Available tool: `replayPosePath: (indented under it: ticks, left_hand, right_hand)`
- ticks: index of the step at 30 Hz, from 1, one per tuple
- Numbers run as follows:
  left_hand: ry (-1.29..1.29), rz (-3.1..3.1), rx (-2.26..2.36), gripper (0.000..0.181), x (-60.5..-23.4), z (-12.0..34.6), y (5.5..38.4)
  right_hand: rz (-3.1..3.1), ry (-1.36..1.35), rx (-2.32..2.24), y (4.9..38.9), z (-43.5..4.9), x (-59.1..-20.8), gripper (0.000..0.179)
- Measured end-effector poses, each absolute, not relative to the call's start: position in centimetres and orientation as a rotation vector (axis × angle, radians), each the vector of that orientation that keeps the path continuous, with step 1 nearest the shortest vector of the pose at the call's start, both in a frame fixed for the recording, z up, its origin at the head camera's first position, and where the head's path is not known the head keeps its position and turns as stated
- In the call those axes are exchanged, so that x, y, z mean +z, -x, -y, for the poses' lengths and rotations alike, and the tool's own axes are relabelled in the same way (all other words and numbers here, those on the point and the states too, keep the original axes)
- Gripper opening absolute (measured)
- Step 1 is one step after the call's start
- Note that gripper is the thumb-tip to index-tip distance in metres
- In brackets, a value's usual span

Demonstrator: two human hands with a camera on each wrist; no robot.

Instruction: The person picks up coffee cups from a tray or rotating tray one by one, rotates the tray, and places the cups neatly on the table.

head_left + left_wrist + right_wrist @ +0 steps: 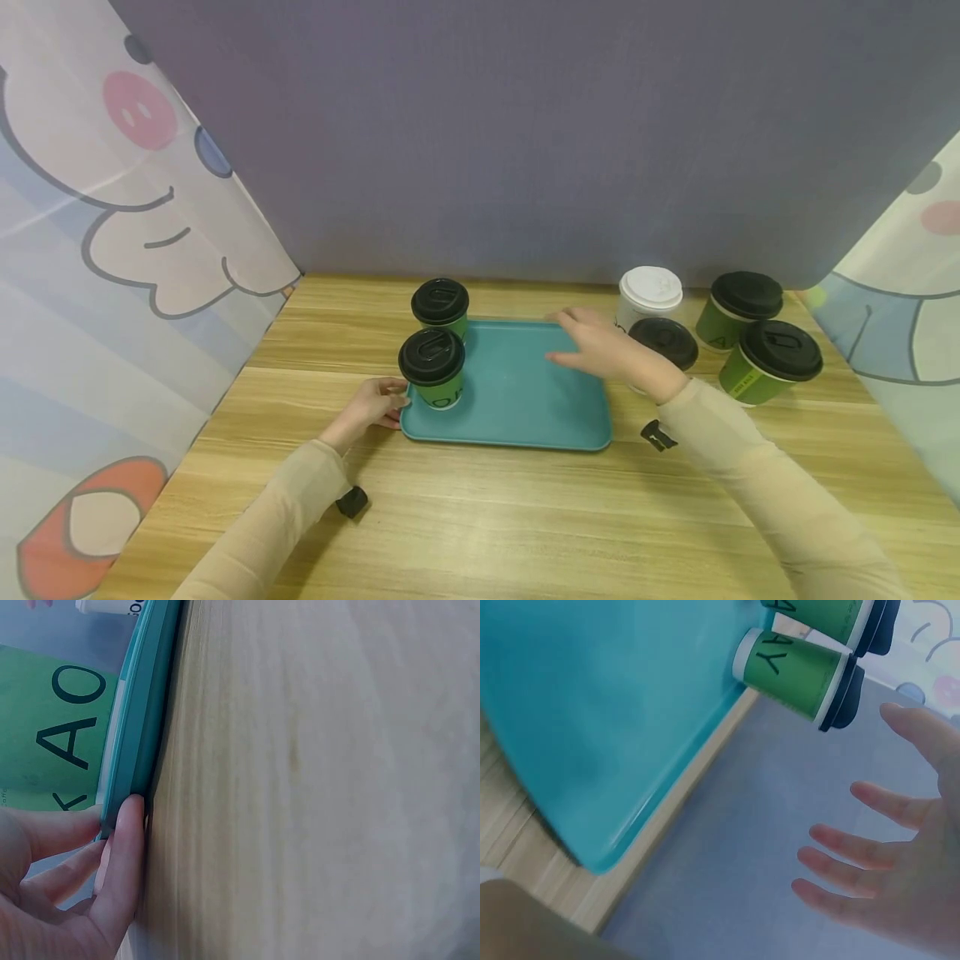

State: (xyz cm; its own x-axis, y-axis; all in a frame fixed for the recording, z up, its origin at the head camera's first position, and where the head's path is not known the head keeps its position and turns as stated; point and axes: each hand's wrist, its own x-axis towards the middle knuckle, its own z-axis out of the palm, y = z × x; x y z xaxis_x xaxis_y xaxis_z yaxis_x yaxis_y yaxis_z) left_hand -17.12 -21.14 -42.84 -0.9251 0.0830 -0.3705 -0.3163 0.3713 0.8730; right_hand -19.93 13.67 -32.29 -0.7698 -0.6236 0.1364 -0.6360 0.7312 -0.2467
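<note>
My left hand pinches the left rim of a teal tray, its thumb and fingertips on the edge in the left wrist view. Two green paper cups with black lids stand upright at the tray's left end: a front cup close to those fingers and a back cup. Over the right part of the tray hovers my right hand, holding nothing. Its fingers are spread apart in the right wrist view.
Right of the tray stand a white-lidded cup, a dark-lidded cup partly behind the right hand, and two green cups, one farther back and one nearer. A grey panel rises behind the wooden table.
</note>
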Motion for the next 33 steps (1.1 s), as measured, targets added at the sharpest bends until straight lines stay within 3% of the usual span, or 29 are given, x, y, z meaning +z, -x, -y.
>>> replayPosePath:
  ticks: [33]
  left_hand:
    - [0.207,-2.290,1.571,0.042,-42.9,21.2,17.2]
  right_hand:
    - [2.945,-1.244,0.493,19.3,-5.7,-31.7,0.060]
